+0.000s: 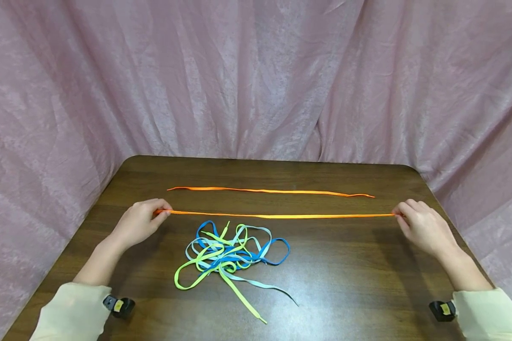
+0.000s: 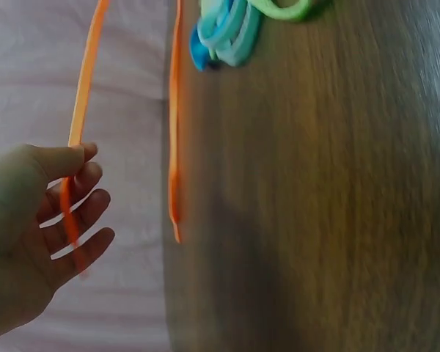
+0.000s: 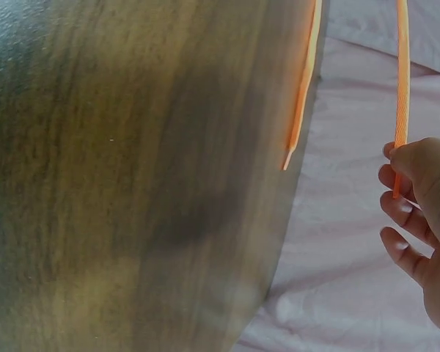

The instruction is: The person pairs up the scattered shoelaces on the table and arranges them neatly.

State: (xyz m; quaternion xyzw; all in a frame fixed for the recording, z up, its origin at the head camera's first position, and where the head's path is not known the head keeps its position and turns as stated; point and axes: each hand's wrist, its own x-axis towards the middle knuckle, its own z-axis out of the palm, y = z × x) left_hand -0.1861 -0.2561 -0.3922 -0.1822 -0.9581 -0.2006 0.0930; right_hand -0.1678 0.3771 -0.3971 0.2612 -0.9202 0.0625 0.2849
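An orange shoelace (image 1: 281, 216) is stretched nearly straight from side to side between the two hands. The left hand (image 1: 142, 220) pinches it near one end between thumb and index finger; in the left wrist view a short tail of the lace (image 2: 67, 213) hangs past the fingers. At the other end, the right hand (image 1: 424, 227) pinches the lace (image 3: 402, 88) with its tip just below the thumb. Farther back, a second orange shoelace (image 1: 273, 191) lies almost straight on the table. Both hands appear raised above the tabletop.
A loose tangle of blue (image 1: 277, 240), light blue (image 1: 256, 283) and yellow-green shoelaces (image 1: 243, 298) lies on the brown wooden table (image 1: 345, 284), nearer the person than the held lace. A pink curtain (image 1: 256, 80) hangs behind the table and along its sides.
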